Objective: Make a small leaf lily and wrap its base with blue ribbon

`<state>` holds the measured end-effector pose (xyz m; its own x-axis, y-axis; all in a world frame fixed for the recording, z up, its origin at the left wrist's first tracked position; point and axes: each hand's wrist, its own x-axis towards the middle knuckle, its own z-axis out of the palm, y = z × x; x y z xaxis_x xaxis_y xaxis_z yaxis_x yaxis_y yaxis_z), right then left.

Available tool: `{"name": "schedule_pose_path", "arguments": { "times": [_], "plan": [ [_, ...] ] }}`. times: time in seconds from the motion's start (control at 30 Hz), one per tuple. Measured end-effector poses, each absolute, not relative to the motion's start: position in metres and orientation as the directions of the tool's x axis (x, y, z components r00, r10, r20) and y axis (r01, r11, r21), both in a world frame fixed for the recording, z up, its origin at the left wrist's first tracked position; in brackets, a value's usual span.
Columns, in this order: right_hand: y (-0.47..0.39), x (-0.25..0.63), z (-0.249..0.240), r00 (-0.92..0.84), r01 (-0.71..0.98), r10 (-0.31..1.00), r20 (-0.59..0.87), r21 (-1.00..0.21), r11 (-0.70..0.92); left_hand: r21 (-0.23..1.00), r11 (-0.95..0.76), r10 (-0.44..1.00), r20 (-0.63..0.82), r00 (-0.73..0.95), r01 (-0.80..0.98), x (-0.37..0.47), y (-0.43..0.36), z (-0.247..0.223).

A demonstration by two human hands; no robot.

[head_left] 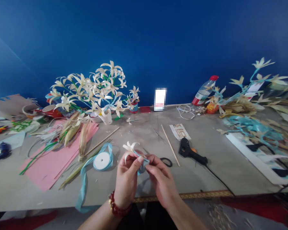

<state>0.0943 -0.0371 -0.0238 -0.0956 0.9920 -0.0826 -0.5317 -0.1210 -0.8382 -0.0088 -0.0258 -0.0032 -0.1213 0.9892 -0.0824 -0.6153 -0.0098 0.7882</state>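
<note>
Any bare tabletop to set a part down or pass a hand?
Two patches: between glue gun and power strip, cord on its near side; front left, between pink paper and table edge. Crowded: back left around white flowers; far right.

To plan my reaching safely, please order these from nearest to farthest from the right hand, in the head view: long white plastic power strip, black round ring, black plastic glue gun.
1. Black ring: just beyond the right hand.
2. Glue gun: farther out, to the right.
3. Power strip: farthest, at the table's right side.
</note>
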Motion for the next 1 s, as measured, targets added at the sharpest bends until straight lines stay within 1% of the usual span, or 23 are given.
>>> {"name": "schedule_pose_path", "arguments": {
  "times": [0.13, 0.2, 0.33, 0.43, 0.5, 0.53, 0.57, 0.6, 0.63, 0.7, 0.73, 0.8, 0.9, 1.0],
  "plan": [
    [-0.041, 0.093, -0.023, -0.162, -0.635, 0.975, -0.155, -0.739, -0.223, 0.822, -0.007, 0.981, -0.104, -0.162, -0.570, -0.011, -0.025, -0.008],
    [-0.042, 0.093, -0.023, -0.190, -0.659, 0.965, -0.181, -0.705, -0.262, 0.838, -0.007, 0.977, -0.109, -0.181, -0.545, -0.012, -0.026, -0.010],
    [-0.044, 0.092, -0.021, -0.197, -0.646, 0.958, -0.207, -0.708, -0.286, 0.855, -0.009, 0.969, -0.120, -0.215, -0.518, -0.012, -0.027, -0.011],
    [-0.048, 0.092, -0.022, -0.188, -0.591, 0.969, -0.158, -0.770, -0.240, 0.860, 0.024, 0.967, -0.150, -0.207, -0.510, -0.013, -0.027, -0.011],
    [-0.051, 0.094, -0.024, -0.149, -0.488, 0.987, -0.066, -0.863, -0.131, 0.863, 0.012, 0.969, -0.136, -0.209, -0.504, -0.013, -0.026, -0.011],
    [-0.052, 0.094, -0.026, -0.099, -0.408, 0.995, 0.007, -0.912, -0.034, 0.866, -0.005, 0.970, -0.118, -0.213, -0.501, -0.013, -0.025, -0.011],
    [-0.052, 0.095, -0.027, -0.030, -0.309, 0.994, 0.103, -0.947, 0.089, 0.866, -0.022, 0.971, -0.101, -0.217, -0.499, -0.012, -0.025, -0.010],
    [-0.052, 0.096, -0.029, 0.048, -0.191, 0.975, 0.219, -0.956, 0.224, 0.864, -0.036, 0.972, -0.087, -0.220, -0.501, -0.012, -0.024, -0.009],
    [-0.051, 0.096, -0.031, 0.117, -0.058, 0.930, 0.347, -0.933, 0.356, 0.860, -0.045, 0.973, -0.077, -0.217, -0.509, -0.012, -0.024, -0.008],
    [-0.047, 0.099, -0.035, 0.179, 0.197, 0.796, 0.578, -0.814, 0.547, 0.848, -0.043, 0.977, -0.074, -0.198, -0.529, -0.010, -0.024, -0.007],
    [-0.043, 0.100, -0.036, 0.169, 0.297, 0.729, 0.664, -0.739, 0.604, 0.840, -0.038, 0.980, -0.075, -0.185, -0.541, -0.010, -0.024, -0.006],
    [-0.036, 0.103, -0.038, 0.124, 0.440, 0.618, 0.776, -0.601, 0.667, 0.830, -0.029, 0.983, -0.078, -0.166, -0.558, -0.009, -0.024, -0.005],
    [-0.028, 0.109, -0.039, 0.058, 0.536, 0.500, 0.864, -0.449, 0.715, 0.822, -0.027, 0.982, -0.084, -0.167, -0.569, -0.009, -0.025, -0.006],
    [-0.023, 0.113, -0.037, -0.016, 0.563, 0.435, 0.900, -0.351, 0.748, 0.816, -0.019, 0.984, -0.088, -0.157, -0.578, -0.009, -0.026, -0.005]
  ]
}}
